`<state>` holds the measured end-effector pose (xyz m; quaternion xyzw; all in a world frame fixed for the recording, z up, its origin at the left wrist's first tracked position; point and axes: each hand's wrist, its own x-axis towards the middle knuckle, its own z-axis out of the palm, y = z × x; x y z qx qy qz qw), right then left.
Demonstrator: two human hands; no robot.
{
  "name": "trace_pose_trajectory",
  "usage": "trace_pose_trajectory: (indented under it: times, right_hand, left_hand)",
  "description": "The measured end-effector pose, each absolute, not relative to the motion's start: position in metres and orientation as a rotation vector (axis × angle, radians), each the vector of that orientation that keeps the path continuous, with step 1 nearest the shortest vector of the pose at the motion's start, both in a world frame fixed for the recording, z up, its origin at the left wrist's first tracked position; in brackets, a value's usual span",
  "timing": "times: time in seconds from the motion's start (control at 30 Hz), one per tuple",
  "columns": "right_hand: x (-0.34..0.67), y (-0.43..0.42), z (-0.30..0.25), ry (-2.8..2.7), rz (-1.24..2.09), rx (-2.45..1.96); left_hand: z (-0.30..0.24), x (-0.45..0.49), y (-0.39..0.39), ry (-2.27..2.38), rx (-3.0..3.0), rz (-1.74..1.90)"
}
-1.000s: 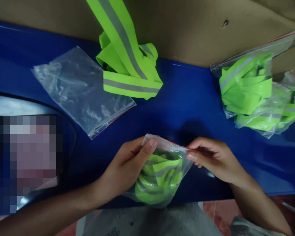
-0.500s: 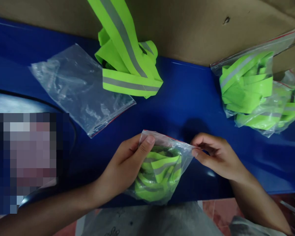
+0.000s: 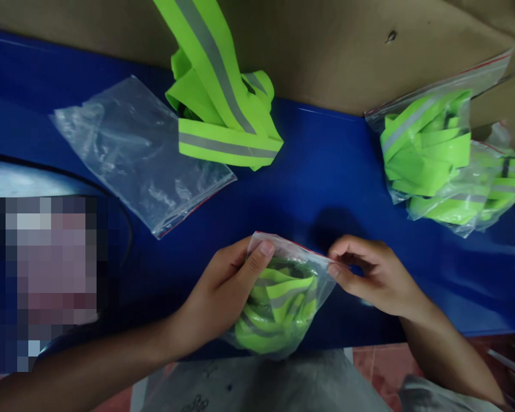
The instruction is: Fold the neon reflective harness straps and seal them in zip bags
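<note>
A clear zip bag with a red line along its top edge holds a coiled neon-green reflective strap with grey stripes. My left hand grips the bag's left side, its thumb lying over the upper left corner. At the upper right corner, my right hand pinches the zip edge between thumb and fingertips. The bag is near the table's front edge, its top pointing away from me. Whether the zip is fully sealed cannot be made out.
On the blue table, a flat clear zip bag lies beside loose neon-green strap, which runs up over brown cardboard. Bagged straps are heaped at the right. A dark-rimmed shiny object stands at the left, partly pixelated.
My right hand has shifted slightly left along the bag's zip edge, its fingertips still closed at the corner. The bag's top has dipped slightly towards me. My left hand keeps its grip.
</note>
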<state>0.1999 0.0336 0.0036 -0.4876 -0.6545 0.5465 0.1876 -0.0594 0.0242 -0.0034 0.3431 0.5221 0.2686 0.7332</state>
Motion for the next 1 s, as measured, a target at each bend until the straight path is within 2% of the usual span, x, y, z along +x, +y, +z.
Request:
trace_pose_trajectory:
  times: [0.77,1.0]
  right_hand:
    - [0.196,0.028,0.001,-1.876,1.482,-1.308]
    - [0.200,0.031,0.005,-1.969,1.323,-1.358]
  left_hand:
    - [-0.003,-0.058,0.022,1.081,0.785,0.586]
    - [-0.004,-0.057,0.021,1.181,0.756,0.608]
